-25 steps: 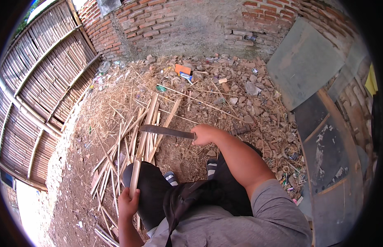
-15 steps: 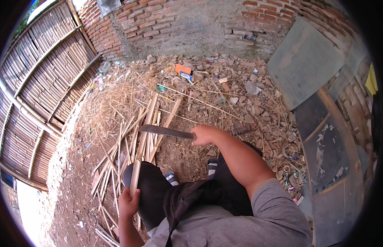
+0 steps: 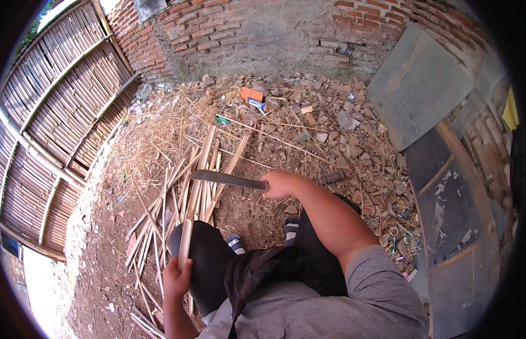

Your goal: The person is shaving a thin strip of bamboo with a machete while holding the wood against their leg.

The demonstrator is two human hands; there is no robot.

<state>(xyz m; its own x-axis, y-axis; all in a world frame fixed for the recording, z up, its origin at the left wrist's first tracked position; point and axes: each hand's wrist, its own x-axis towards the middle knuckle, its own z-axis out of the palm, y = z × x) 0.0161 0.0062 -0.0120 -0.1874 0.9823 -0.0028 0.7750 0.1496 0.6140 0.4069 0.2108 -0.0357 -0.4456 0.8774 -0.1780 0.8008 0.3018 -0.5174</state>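
Note:
My right hand (image 3: 281,185) is closed round the handle of a machete (image 3: 232,180), whose dark blade points left across a long split bamboo strip. That bamboo strip (image 3: 186,234) rests along my left thigh, its pale hollow side up. Its near end is gripped in my left hand (image 3: 177,277), thumb on top. The far part of the strip runs on past the blade toward the brick wall. Beneath and beside it lies a loose pile of thin bamboo strips (image 3: 151,240) on the ground.
A brick wall (image 3: 235,34) stands ahead, and a bamboo slat fence (image 3: 65,96) on the left. Grey boards (image 3: 421,85) lean at the right. Rubble (image 3: 331,118) and litter cover the ground. My striped-sock feet (image 3: 236,244) are below the machete. A dark stick-like piece (image 3: 329,179) lies beyond my right forearm.
The machete's blade and my right hand have shifted very slightly left. My left hand and the bamboo strip stay in place.

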